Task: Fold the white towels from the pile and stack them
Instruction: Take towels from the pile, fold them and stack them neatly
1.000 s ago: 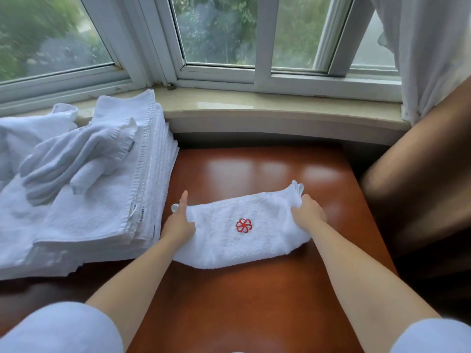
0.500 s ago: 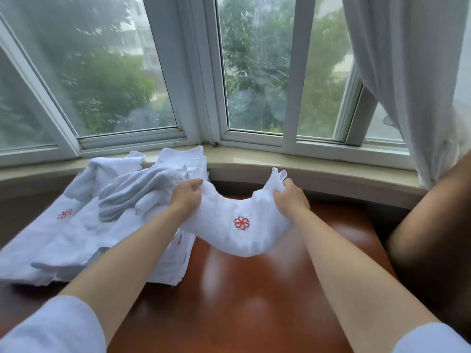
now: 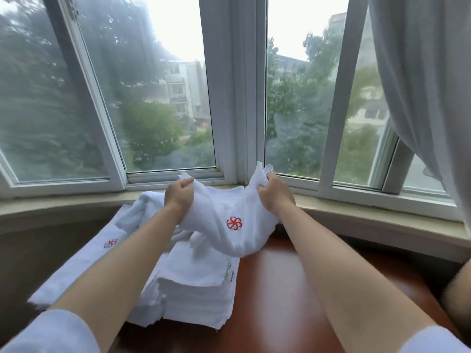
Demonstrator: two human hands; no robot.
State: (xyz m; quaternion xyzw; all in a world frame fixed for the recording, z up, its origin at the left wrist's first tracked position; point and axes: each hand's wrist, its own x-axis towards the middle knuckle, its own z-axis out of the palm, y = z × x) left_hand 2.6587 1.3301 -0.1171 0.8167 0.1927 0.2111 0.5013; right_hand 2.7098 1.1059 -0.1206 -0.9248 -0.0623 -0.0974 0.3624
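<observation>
Both hands, left (image 3: 178, 194) and right (image 3: 274, 193), pinch the folded towel (image 3: 229, 225) sagging between them

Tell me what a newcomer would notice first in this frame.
Both hands, left hand and right hand, hold a folded white towel with a red emblem in the air at centre, before the window. Below left, a stack of towels sits on the reddish table.

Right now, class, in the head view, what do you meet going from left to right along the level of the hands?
Pile of white towels → left hand → folded towel with the red mark → right hand → window sill → curtain
</observation>
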